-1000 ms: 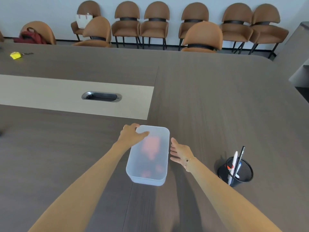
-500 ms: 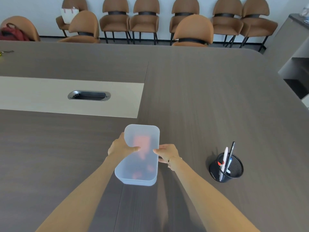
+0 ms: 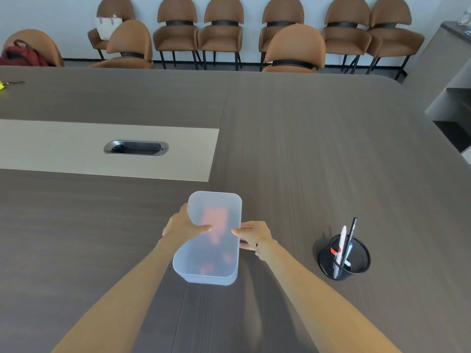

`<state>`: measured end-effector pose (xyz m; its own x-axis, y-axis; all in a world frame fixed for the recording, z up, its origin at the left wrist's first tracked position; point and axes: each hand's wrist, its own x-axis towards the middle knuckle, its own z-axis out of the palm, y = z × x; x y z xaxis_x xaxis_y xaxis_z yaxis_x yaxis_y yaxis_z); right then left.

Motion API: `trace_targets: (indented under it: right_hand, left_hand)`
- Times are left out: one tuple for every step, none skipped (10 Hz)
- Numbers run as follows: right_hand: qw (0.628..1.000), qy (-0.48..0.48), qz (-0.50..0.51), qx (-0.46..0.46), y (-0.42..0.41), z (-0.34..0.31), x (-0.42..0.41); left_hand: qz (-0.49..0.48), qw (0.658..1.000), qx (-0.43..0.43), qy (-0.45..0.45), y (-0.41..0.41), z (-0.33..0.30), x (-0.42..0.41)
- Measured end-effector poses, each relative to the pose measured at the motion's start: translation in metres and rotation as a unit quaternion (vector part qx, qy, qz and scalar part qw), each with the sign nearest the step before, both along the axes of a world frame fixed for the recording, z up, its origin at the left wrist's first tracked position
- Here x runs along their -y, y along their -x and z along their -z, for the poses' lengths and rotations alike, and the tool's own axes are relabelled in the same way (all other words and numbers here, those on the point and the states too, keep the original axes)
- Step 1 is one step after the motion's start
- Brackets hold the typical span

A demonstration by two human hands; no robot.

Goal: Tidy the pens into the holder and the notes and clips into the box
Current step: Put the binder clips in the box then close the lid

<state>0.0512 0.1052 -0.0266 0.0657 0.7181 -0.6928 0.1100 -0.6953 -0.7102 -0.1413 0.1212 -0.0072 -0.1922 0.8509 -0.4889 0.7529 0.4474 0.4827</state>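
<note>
— Where was the box [image 3: 212, 240]?
— On the desk [image 3: 318, 149], close to its near edge, lid on. The frosted plastic showed only blurred red-orange shapes inside; I couldn't tell what they were.
— And the hands?
— Both were grasping it. The left hand [image 3: 182, 225] gripped the left side with its thumb across the lid; the right hand [image 3: 253, 234] clasped the right side, a bracelet [image 3: 262, 244] at the wrist.
— The pens [image 3: 344, 244]?
— Upright in the black mesh holder [image 3: 344, 258], which stood well apart from the box toward the desk's right edge.
</note>
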Motion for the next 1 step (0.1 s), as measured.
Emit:
trace_targets:
  right_hand:
    - [0.999,-0.028,-0.020,0.013,-0.0015,-0.0180,0.0163]
  left_hand:
    - [-0.033,0.999,0.034,-0.020,0.0021,-0.0064,0.0074]
